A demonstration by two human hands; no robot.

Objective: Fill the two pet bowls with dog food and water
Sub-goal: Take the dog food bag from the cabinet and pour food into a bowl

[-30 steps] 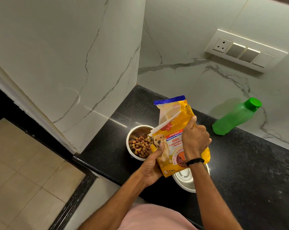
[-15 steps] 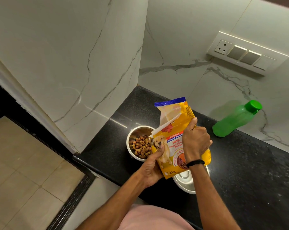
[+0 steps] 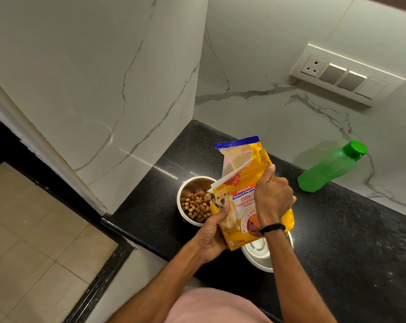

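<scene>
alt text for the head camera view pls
A person's left hand and right hand hold a yellow dog food bag above a black counter, beside a steel bowl of kibble. A second steel bowl sits partly hidden under the bag, and a green bottle sits by the marble wall.

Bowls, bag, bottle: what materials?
Food bowl and empty bowl: likely stainless steel, polished, with bright reflections. Bag: apparently glossy printed plastic film; it creases and shines. Bottle: green plastic, seemingly translucent, smooth.
</scene>
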